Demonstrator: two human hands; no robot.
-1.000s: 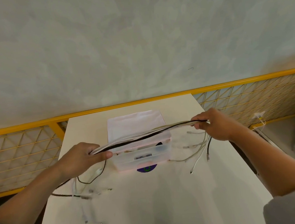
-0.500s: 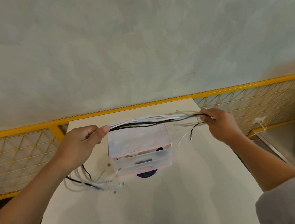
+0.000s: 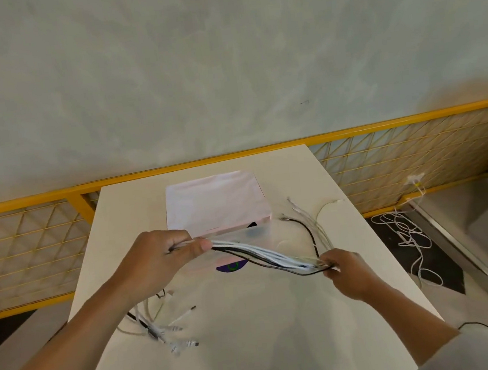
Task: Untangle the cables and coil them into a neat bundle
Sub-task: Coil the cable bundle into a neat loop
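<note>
Head view: left hand fingers curled tight round cable bundle; right hand fingers pinch its other end. Both held above table; no legible writing.

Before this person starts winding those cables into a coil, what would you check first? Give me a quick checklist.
1. The left hand grips the cable bundle: ok.
2. The right hand holds its other side: ok.
3. Strands between the hands run side by side, no knot seen: ok.
4. The left loose ends untangled: cannot tell, blurred.
5. The right loose ends free of the pink box: ok, they fan out on the table beside it.
6. Every cable gathered: cannot tell; a white cable lies on the floor.
</note>
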